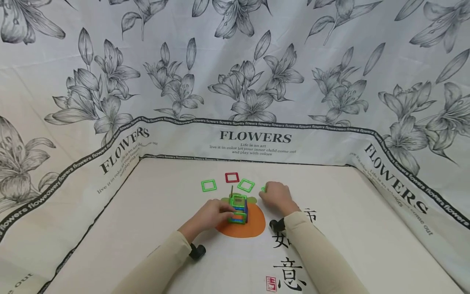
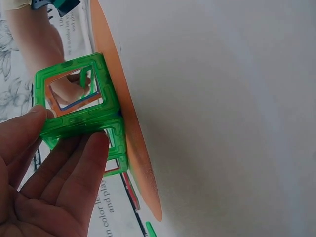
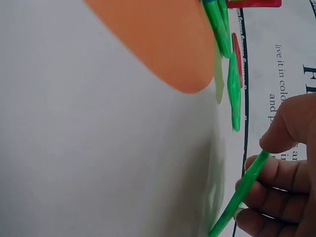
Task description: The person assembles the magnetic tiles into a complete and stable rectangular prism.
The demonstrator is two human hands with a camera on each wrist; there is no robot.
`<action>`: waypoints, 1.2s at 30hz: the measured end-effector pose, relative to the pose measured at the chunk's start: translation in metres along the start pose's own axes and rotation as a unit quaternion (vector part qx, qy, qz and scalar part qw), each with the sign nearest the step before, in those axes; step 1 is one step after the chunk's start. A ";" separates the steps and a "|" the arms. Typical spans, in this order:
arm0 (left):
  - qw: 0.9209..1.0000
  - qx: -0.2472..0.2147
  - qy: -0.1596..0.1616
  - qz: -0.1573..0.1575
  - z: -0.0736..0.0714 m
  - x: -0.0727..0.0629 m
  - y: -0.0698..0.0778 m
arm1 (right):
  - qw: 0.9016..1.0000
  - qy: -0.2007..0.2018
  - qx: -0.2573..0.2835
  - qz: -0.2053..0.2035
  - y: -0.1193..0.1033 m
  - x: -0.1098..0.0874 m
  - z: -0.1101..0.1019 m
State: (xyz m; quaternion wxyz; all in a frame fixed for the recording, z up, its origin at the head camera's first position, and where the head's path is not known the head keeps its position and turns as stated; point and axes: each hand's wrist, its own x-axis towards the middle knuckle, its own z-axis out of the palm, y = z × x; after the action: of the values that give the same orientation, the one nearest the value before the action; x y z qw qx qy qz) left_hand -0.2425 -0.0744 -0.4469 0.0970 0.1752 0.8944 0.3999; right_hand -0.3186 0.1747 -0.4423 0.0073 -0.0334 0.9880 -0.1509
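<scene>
A small block-like structure of green, blue and orange magnetic tiles stands over the orange fruit print on the cloth. My left hand grips its near left side; in the left wrist view the thumb lies at the top of a green frame and the fingers reach along its side. To the right, my right hand pinches a green magnetic tile between thumb and fingers, seen edge-on in the right wrist view. The tile is mostly hidden behind the hand in the head view.
Beyond the structure lie a loose green square tile, a red square tile and another green tile. Flower-printed fabric rises behind and at both sides. Black characters mark the cloth at the near right.
</scene>
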 end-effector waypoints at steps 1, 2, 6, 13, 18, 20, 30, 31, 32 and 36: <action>1.000 0.000 0.000 0.000 0.000 0.000 0.000 | 1.000 -0.002 0.006 0.000 0.000 0.000 0.000; 1.000 0.000 -0.001 0.000 0.000 0.000 0.000 | 1.000 -0.006 0.014 -0.001 -0.001 -0.001 0.000; 1.000 0.003 -0.001 0.001 -0.002 0.000 0.000 | 0.999 -0.022 0.044 -0.005 -0.006 -0.004 -0.001; 1.000 0.005 -0.001 0.004 -0.003 0.000 0.001 | 0.995 -0.037 0.096 -0.013 -0.013 -0.008 -0.003; 1.000 0.009 -0.003 0.010 -0.003 0.000 0.001 | 0.989 -0.042 0.137 -0.025 -0.015 -0.008 -0.003; 1.000 0.015 -0.002 0.012 -0.004 -0.001 0.002 | 0.987 -0.046 0.150 -0.026 -0.015 -0.008 -0.004; 0.999 0.030 -0.001 0.016 -0.004 -0.001 0.003 | 0.972 -0.069 0.223 -0.018 -0.014 -0.006 -0.001; 0.999 0.030 -0.001 0.016 -0.004 -0.001 0.003 | 0.970 -0.069 0.231 -0.016 -0.014 -0.006 -0.001; 0.999 0.028 -0.002 0.015 -0.004 0.000 0.003 | 0.969 -0.070 0.238 -0.013 -0.014 -0.005 0.000; 1.000 0.027 -0.003 0.013 -0.003 0.001 0.001 | 0.961 -0.072 0.268 -0.001 -0.017 -0.006 0.001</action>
State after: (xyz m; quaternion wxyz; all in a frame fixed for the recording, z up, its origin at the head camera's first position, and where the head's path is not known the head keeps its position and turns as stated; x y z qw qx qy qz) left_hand -0.2442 -0.0755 -0.4441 0.0896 0.1905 0.9024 0.3760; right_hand -0.3116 0.1590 -0.4379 0.0866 -0.0415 0.9081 -0.4076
